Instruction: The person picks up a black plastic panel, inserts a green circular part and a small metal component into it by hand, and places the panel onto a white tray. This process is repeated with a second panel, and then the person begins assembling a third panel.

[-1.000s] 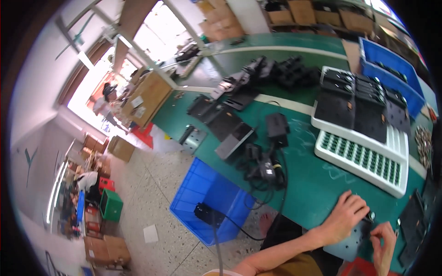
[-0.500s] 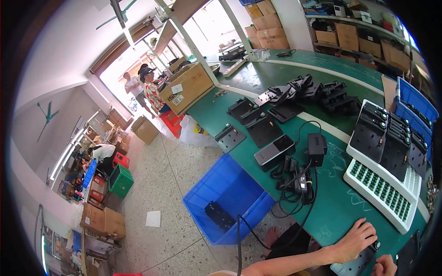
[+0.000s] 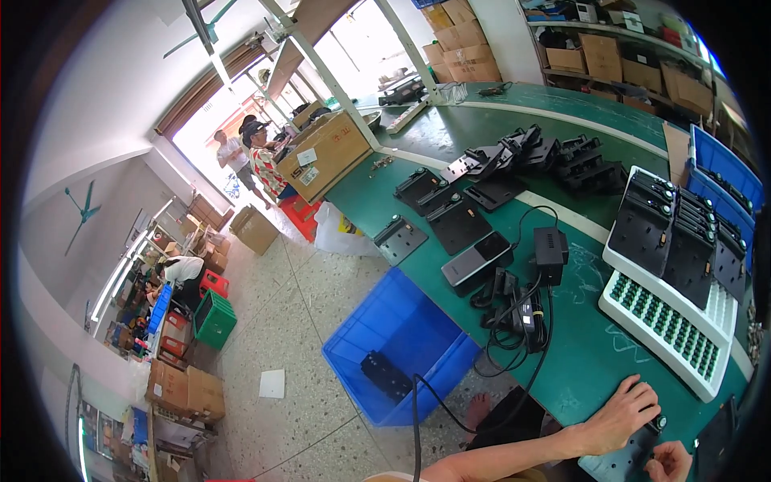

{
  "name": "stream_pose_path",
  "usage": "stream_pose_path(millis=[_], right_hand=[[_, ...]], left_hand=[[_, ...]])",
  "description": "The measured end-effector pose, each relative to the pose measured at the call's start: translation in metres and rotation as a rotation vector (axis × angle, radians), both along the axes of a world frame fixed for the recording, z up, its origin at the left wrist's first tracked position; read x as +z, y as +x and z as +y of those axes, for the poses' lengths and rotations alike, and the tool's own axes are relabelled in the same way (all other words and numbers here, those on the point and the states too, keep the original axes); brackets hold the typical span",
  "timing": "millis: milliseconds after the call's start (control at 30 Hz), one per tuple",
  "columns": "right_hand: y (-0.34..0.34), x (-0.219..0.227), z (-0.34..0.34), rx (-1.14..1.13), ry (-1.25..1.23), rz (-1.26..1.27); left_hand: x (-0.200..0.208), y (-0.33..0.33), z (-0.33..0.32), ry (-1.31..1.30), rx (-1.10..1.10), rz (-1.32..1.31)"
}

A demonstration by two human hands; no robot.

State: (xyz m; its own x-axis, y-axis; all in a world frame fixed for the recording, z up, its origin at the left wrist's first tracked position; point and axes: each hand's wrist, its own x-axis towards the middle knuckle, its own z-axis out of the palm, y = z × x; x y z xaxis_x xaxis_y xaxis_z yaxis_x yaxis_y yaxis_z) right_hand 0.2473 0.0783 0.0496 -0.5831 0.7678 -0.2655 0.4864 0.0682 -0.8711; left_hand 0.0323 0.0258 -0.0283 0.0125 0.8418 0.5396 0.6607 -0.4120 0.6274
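A flat grey metal plate with small holes (image 3: 612,466) lies at the near right edge of the green bench. My left hand (image 3: 622,418) is bent over its far part, fingers curled down and holding it against the bench. A small round fitting (image 3: 659,422) shows at the plate's corner beside those fingers. Close to the plate's right side is my right hand (image 3: 671,463), its fingers curled in a pinch; whatever is between them is hidden. A dark plate (image 3: 715,438) lies to the right of that hand.
A white tray (image 3: 617,304) bearing black plates stands ahead, beside blue bins (image 3: 723,169). Black brackets (image 3: 590,169) pile up farther back. A power adapter (image 3: 551,247), cables and a grey device (image 3: 475,261) sit left. Below the edge is a blue crate (image 3: 385,321).
My right hand has moved slightly up and toward the plate, its fingers nearer my left hand. My left hand stays on the plate. The whole view has shifted slightly.
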Motion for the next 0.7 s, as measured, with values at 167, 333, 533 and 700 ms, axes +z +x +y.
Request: stream_pose_path(millis=[167, 333, 533, 700], right_hand=[[0.004, -0.007, -0.001, 0.019, 0.024, 0.030], [0.008, -0.003, -0.011, -0.015, -0.019, 0.100], [-0.007, -0.002, -0.017, -0.149, -0.039, 0.060], [-0.027, 0.013, -0.016, -0.087, -0.085, 0.087]], left_hand=[[0.001, 0.005, -0.001, -0.003, 0.006, 0.025], [0.007, 0.010, -0.007, -0.015, -0.030, -0.019], [0.021, -0.008, -0.005, 0.019, 0.015, 0.080], [0.025, -0.021, -0.002, -0.036, 0.024, 0.141]])
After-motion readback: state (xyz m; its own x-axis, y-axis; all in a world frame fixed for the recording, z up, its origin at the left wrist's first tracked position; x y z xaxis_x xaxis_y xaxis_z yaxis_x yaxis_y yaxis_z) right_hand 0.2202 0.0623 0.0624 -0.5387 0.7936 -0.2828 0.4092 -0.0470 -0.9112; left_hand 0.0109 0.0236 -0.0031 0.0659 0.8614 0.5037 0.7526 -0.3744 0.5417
